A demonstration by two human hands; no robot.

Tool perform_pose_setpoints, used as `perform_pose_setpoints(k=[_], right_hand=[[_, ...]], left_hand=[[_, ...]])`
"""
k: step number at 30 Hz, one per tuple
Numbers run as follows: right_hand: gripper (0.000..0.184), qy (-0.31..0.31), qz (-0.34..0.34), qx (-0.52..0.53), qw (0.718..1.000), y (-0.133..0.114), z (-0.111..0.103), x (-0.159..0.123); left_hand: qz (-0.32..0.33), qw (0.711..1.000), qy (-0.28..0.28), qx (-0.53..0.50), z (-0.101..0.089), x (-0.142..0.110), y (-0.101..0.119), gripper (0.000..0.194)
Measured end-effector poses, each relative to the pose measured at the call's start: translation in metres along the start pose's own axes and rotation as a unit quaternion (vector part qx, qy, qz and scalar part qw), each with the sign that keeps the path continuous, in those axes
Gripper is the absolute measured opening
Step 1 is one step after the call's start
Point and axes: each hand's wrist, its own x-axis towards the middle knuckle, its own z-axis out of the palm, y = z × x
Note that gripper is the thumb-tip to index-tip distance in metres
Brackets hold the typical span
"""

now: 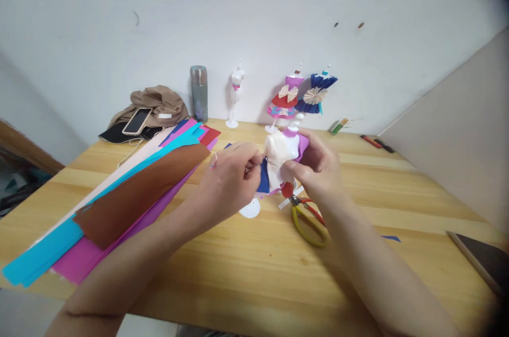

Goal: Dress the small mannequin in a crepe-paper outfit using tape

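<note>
A small white dress-form mannequin [293,145] stands tilted between my hands, dressed in cream crepe-like paper [275,146] with purple at its neck and side. Below its waist hangs a navy piece [263,180]. My right hand [321,167] wraps around the figure, its thumb pressing the cream front. With fingertips pinched at the cream and navy edge, my left hand [233,175] is closed; what lies in the pinch is hidden. Just below are scissors [295,216] with yellow and red handles, partly behind my right forearm. A white round base [249,209] shows underneath.
Long sheets of coloured paper [147,194] lie at left, near a phone [137,121], brown cloth [161,101] and a flask [199,94]. Along the wall stand a bare mannequin [236,93] and two dressed ones. A dark tablet-like object [483,260] lies at right.
</note>
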Motion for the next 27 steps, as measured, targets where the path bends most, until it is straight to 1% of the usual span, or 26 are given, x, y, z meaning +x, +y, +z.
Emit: perform_pose_setpoints(k=[4,8,10,14,18,22,27], right_hand=[[0.044,-0.005,-0.008,0.005,1.000,0.000,0.001,0.000],[0.045,-0.007,-0.003,-0.001,1.000,-0.002,0.001,-0.001],[0.045,-0.006,-0.003,-0.012,1.000,-0.002,0.001,-0.001],[0.044,-0.012,-0.005,-0.013,1.000,-0.002,0.000,-0.001],[0.046,-0.009,-0.011,-0.008,1.000,-0.002,0.000,-0.001],[0.046,-0.009,-0.002,-0.022,1.000,-0.003,0.000,-0.002],[0.046,-0.011,-0.002,-0.011,1.000,-0.004,0.000,-0.003]], left_hand=[[-0.008,1.000,-0.010,-0.021,0.005,-0.002,0.003,0.017],[-0.056,0.997,-0.009,-0.043,0.008,-0.002,0.008,0.026],[-0.072,0.996,-0.012,-0.045,0.009,-0.002,0.009,0.025],[-0.075,0.994,-0.018,-0.071,0.008,-0.001,0.007,0.022],[-0.090,0.989,-0.038,-0.111,0.008,0.001,0.000,0.022],[-0.105,0.982,-0.063,-0.142,0.007,0.004,-0.005,0.019],[-0.122,0.972,-0.096,-0.174,0.005,0.006,-0.007,0.026]])
